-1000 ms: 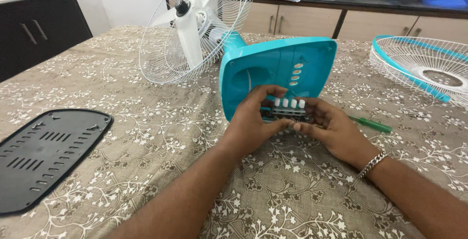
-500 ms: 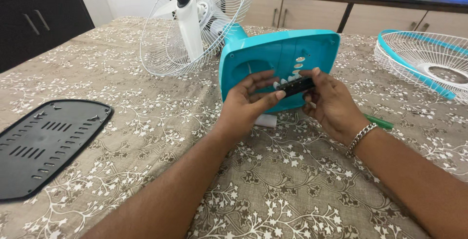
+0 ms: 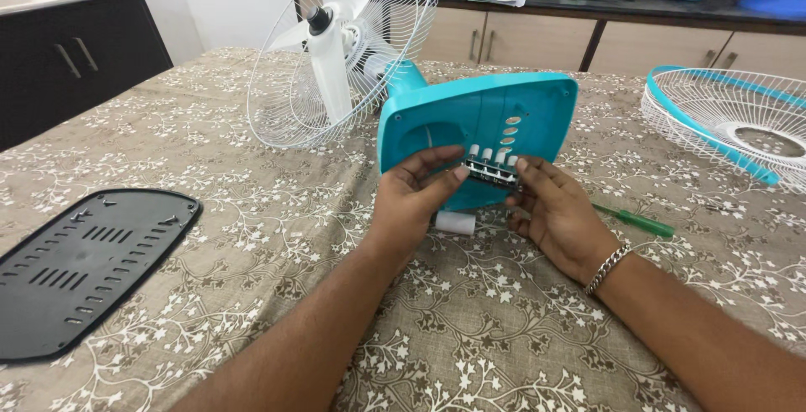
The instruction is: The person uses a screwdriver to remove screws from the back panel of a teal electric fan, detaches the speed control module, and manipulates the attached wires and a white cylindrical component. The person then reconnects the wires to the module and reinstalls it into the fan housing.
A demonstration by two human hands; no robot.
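Both hands hold a small black switch block (image 3: 494, 168) with white buttons in front of the turquoise fan base (image 3: 478, 131), near the middle of the desk (image 3: 520, 328). The left hand (image 3: 411, 202) has its fingers clamped on the block's left end, the right hand (image 3: 558, 215) on its right end. A green screwdriver (image 3: 635, 220) lies just right of the right hand. A black plate (image 3: 80, 265) lies at the desk's left edge, well apart.
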